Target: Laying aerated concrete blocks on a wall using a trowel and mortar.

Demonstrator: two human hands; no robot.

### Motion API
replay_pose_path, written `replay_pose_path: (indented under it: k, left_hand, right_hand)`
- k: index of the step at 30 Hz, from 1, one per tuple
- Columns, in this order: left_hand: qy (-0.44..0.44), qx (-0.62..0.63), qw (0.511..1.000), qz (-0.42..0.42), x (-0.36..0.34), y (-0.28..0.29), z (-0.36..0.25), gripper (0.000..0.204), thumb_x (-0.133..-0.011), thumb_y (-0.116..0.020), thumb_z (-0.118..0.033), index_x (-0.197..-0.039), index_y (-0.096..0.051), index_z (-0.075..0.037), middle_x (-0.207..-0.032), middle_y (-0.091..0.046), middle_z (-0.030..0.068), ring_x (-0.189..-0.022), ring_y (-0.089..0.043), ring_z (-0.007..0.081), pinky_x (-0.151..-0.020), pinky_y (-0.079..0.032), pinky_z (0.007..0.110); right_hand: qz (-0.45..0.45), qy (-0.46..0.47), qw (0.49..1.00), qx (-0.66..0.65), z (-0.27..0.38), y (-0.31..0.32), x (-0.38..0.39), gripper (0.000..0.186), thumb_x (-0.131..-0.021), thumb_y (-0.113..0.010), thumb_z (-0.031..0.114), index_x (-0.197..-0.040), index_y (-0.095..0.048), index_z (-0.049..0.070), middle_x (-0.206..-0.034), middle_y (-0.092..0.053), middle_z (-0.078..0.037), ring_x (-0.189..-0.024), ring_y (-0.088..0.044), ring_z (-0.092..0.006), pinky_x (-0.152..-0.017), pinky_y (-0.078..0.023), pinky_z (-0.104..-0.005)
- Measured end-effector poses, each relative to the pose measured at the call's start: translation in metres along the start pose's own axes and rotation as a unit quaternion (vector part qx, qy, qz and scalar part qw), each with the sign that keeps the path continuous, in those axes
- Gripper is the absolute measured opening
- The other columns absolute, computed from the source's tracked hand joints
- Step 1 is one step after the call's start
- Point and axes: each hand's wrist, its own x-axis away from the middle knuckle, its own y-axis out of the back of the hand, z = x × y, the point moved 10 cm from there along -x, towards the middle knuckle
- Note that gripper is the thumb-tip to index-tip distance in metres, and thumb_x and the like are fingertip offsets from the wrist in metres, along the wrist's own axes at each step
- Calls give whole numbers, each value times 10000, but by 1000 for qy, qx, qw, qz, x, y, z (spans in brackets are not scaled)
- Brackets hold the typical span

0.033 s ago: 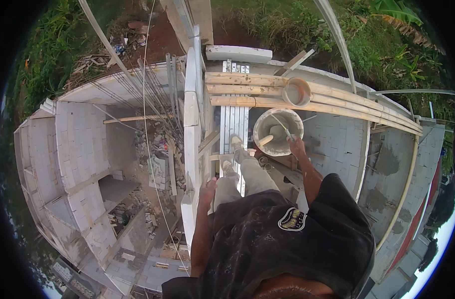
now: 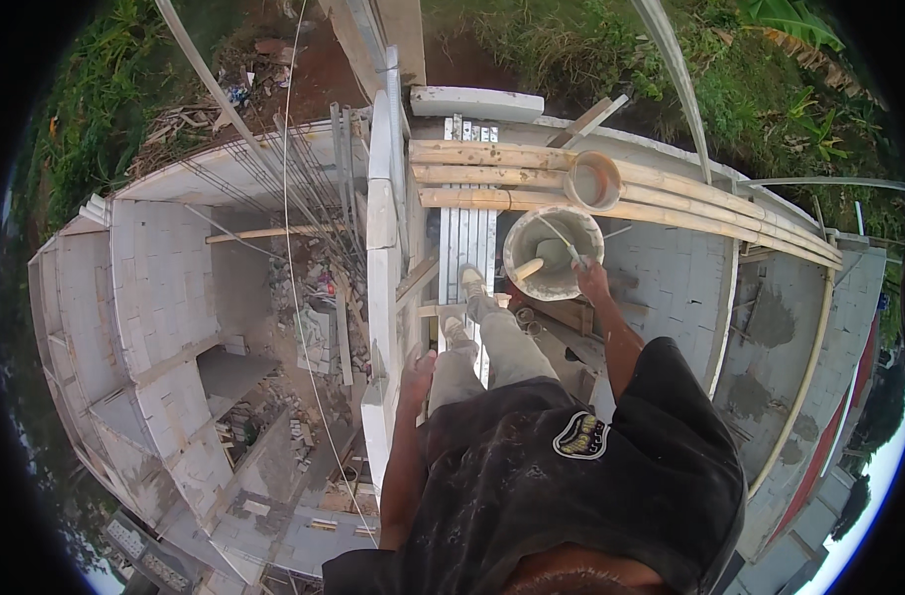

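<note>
A round mortar-smeared bucket (image 2: 518, 224) stands in front of me, just this side of the bamboo poles. My right hand (image 2: 591, 279) is closed at its right rim, gripping a trowel (image 2: 562, 236) whose narrow blade slants into the bucket. A light wooden handle (image 2: 528, 268) sticks up from inside; its lower end is hidden. My left hand (image 2: 419, 373) hangs low beside my left leg, close to the pale block wall (image 2: 377, 268). Its fingers are too hidden to tell whether they hold anything.
Long bamboo poles (image 2: 690, 210) run across the front, with a smaller reddish bucket (image 2: 593, 180) among them. My shoes are on narrow metal planks (image 2: 467, 238). Left of the wall is a deep drop to rubble and steel rods (image 2: 274, 183). A thin line (image 2: 296, 327) hangs there.
The bucket and my right hand with the trowel have shifted slightly away from me, toward the bamboo poles. My left hand stays nearly in place.
</note>
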Motion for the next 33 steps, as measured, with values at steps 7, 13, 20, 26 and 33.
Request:
replay_pose_path:
  k: [7, 13, 20, 26, 33]
  left_hand:
    - [-19, -260, 965, -26, -53, 2, 3, 801, -864, -678, -441, -1440, -381, 30, -1283, -567, 311, -1221, -544, 421, -1035, -426, 447]
    - [-130, -275, 911, -278, -147, 44, 10, 797, -857, -701, -317, -1497, -310, -45, -1435, -399, 278, -1326, -394, 445, -1100, -340, 504]
    - [-41, -394, 818, -417, -246, 96, 22, 878, -858, -701, -387, -1549, -225, -130, -1561, -251, 218, -1442, -231, 420, -1164, -197, 585]
    - [-38, -385, 836, -390, -316, 125, 87, 969, -817, -725, -485, -1558, -194, -154, -1540, -293, 213, -1422, -261, 430, -1136, -213, 616]
    - [-99, -415, 772, -472, -335, 115, 93, 959, -772, -760, -496, -1536, -286, -162, -1405, -454, 169, -1247, -432, 367, -1061, -305, 521]
  right_hand:
    - [-73, 40, 995, 54, 93, 0, -130, 394, -904, -623, 336, -1210, -625, 88, -1079, -671, -231, -1036, -625, -425, -867, -496, -509]
    - [-64, 108, 988, 87, 140, -37, -229, 390, -918, -622, 330, -1223, -615, 87, -1070, -674, -227, -1026, -628, -423, -859, -492, -509]
    - [-61, 145, 981, 110, 110, -98, -271, 370, -943, -601, 313, -1226, -607, 76, -1120, -665, -225, -1053, -622, -414, -866, -487, -506]
    - [-166, 161, 954, 189, 81, -81, -311, 399, -951, -588, 283, -1267, -566, 42, -1111, -649, -244, -1039, -622, -417, -874, -496, -484]
    - [-469, 350, 775, 240, 156, -97, -225, 411, -944, -617, 308, -1290, -579, 88, -1126, -652, -171, -1073, -607, -399, -915, -475, -477]
